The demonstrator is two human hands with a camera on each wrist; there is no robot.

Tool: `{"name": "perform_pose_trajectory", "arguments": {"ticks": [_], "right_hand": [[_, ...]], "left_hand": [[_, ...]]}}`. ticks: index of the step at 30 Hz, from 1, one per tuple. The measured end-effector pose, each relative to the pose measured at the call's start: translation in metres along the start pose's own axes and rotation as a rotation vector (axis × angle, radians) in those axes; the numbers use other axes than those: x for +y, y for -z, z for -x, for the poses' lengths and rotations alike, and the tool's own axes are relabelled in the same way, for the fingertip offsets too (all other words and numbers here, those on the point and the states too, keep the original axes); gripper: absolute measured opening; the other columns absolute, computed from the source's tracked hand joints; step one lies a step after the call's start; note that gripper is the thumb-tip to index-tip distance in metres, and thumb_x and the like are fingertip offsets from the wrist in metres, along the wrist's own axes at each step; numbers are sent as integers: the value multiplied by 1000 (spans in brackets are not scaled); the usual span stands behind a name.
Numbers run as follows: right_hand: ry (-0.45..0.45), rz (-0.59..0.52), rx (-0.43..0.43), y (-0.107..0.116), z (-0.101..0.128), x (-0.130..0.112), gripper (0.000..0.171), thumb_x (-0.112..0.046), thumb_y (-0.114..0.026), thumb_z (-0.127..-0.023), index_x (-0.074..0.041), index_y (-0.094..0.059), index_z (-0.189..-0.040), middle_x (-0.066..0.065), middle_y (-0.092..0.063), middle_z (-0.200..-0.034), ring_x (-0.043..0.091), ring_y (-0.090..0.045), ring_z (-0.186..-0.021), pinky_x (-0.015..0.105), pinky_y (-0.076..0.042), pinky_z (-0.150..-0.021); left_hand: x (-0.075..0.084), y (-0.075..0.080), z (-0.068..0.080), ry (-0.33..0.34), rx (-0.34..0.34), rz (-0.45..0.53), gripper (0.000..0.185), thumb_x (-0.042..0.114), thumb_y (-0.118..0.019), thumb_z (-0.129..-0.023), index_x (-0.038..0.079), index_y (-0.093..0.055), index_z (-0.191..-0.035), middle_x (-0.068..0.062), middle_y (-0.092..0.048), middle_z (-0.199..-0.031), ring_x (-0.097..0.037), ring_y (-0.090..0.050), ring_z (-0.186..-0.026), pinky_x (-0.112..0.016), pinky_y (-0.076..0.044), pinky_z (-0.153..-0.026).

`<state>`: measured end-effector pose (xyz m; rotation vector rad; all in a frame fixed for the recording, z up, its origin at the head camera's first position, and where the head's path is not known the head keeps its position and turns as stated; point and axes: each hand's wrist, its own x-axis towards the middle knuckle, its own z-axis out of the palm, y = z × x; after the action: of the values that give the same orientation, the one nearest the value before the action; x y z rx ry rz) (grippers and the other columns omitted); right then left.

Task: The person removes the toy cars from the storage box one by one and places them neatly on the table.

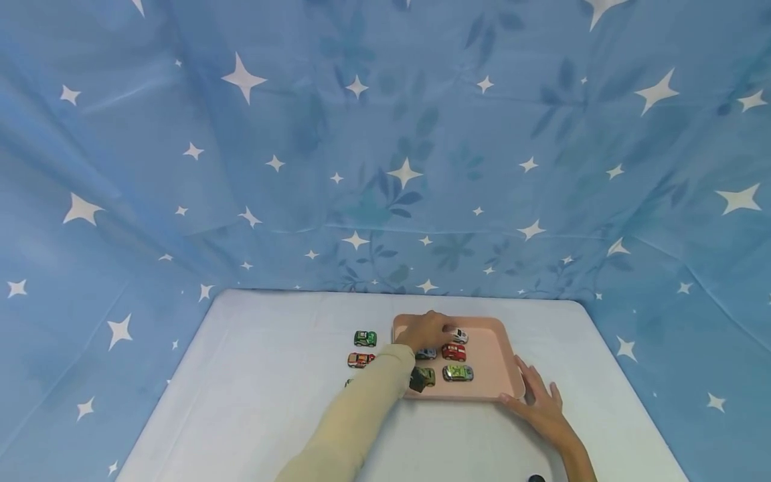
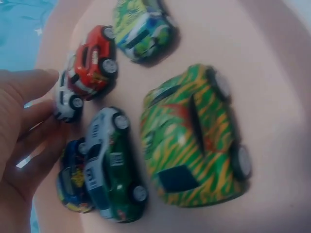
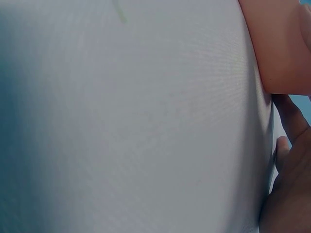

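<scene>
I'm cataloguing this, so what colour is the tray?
The tray is pale peach-pink, clearest in the head view.

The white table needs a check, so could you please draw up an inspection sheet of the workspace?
Surface: white table with a pink tray on it.
Job's things: six toy cars in the tray; a green car and an orange car on the table to its left, another item half-hidden by the sleeve.
Clutter: dark round object at the head view's bottom edge, unidentified.
Hands: left hand at the white car, grip unclear; right hand touching the tray's near right corner.
Cables: nothing seen.
Surroundings: blue star-patterned cloth.
</scene>
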<state>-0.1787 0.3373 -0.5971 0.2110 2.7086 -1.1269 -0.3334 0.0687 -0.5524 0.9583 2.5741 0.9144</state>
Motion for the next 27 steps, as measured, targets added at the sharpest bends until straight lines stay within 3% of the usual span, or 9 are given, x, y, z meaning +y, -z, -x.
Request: {"name": "perform_pose_trajectory", "arguments": {"ticks": [6, 9, 12, 14, 20, 25, 27], "right_hand": [[3, -9, 13, -2, 2, 2, 109, -53, -76, -90, -8, -19, -171, 31, -11, -173, 53, 3, -159, 68, 19, -119], [-16, -5, 9, -3, 1, 2, 110, -56, -76, -90, -9, -18, -172, 28, -10, -174, 51, 5, -160, 67, 21, -119], [-27, -2, 9, -3, 1, 2, 111, -57, -76, -90, -10, -17, -172, 26, -10, -175, 50, 5, -160, 66, 22, -119], [-23, 2, 14, -3, 1, 2, 111, -57, -76, -90, -10, -18, -172, 27, -10, -175, 50, 5, -160, 66, 21, -119], [-4, 6, 23, -2, 2, 4, 109, -55, -76, -91, -8, -19, -172, 29, -11, -174, 52, 3, -159, 68, 20, -119], [-13, -12, 12, -2, 1, 3, 110, -55, -76, -91, -10, -19, -172, 28, -11, -174, 50, 4, -160, 66, 21, -119], [-24, -19, 4, -2, 0, 3, 110, -55, -76, -90, -11, -18, -172, 27, -11, -175, 49, 6, -160, 65, 22, -119]], "left_hand": [[-1, -9, -4, 2, 73, -35, 19, 6, -68, -102, 7, -78, -118, 4, -41, -69, -9, -39, -63, -24, -34, -65], [1, -11, -5, 12, 89, -87, 7, 6, -69, -101, 9, -74, -98, 4, -38, -68, -9, -37, -64, -24, -33, -65], [2, -13, -6, 22, 96, -117, 24, 8, -71, -101, 9, -59, -81, 2, -33, -68, -11, -34, -62, -25, -31, -62], [2, -16, -7, 29, 100, -133, 27, 11, -74, -102, 10, -56, -81, 4, -38, -70, -10, -36, -63, -24, -33, -61], [0, -22, -6, 37, 114, -181, 8, 19, -77, -102, 13, -74, -105, 4, -66, -85, -8, -51, -70, -23, -44, -65], [0, -22, -5, 42, 126, -140, 9, 16, -76, -103, 10, -78, -109, 1, -71, -91, -6, -50, -70, -22, -44, -65], [0, -22, -5, 44, 131, -128, 9, 15, -75, -103, 8, -75, -97, 0, -64, -82, -6, -44, -67, -21, -40, -62]]}}
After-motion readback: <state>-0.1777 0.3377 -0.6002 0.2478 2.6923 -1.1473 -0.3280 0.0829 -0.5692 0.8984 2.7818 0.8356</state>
